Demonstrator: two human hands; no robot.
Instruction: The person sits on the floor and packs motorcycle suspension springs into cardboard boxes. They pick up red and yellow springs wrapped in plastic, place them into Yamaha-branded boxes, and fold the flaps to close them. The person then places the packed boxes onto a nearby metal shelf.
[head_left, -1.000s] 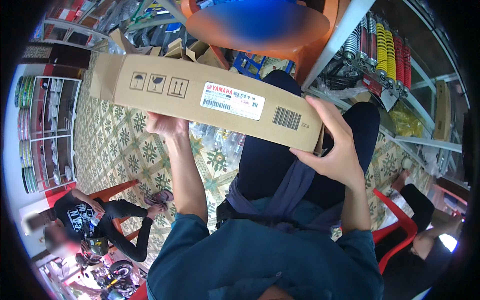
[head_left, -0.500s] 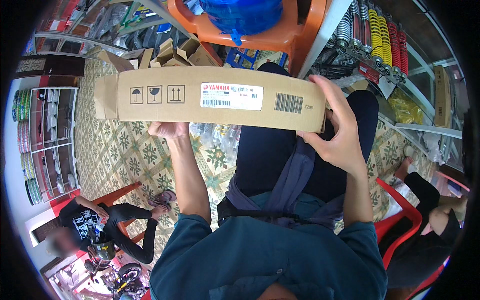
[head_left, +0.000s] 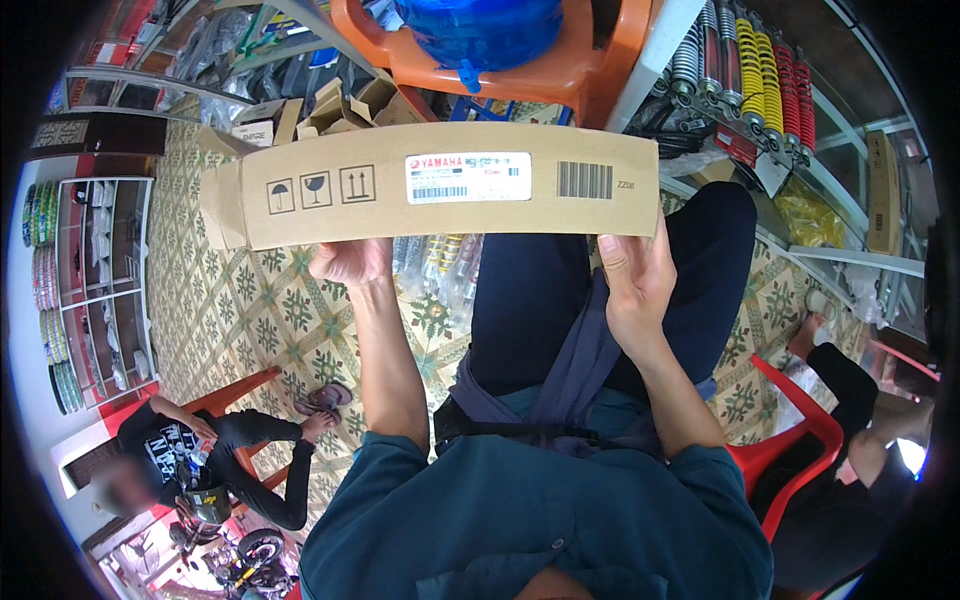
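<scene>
A long, narrow brown cardboard box (head_left: 480,215) is held up level in front of me. Its broad face carries a white label (head_left: 468,178), printed handling symbols and a barcode. At the box's left end the flaps (head_left: 222,205) stick out. My left hand (head_left: 352,262) grips the lower edge left of the middle, most of its fingers hidden behind the cardboard. Near the right end, my right hand (head_left: 640,290) holds the same lower edge, thumb toward me and the other fingers partly hidden.
Beyond the box, an orange chair (head_left: 620,60) bears a blue water container (head_left: 480,35). Opened cartons (head_left: 345,108) lie beside it. Shock absorbers (head_left: 755,75) hang in a glass case at right. Seated people are at lower left (head_left: 225,445) and lower right (head_left: 860,440). Tyres (head_left: 45,215) stand by a shelf.
My right hand has shifted from around the box's right end to its lower edge. The box has levelled, its right end rising slightly, and moved a little right.
</scene>
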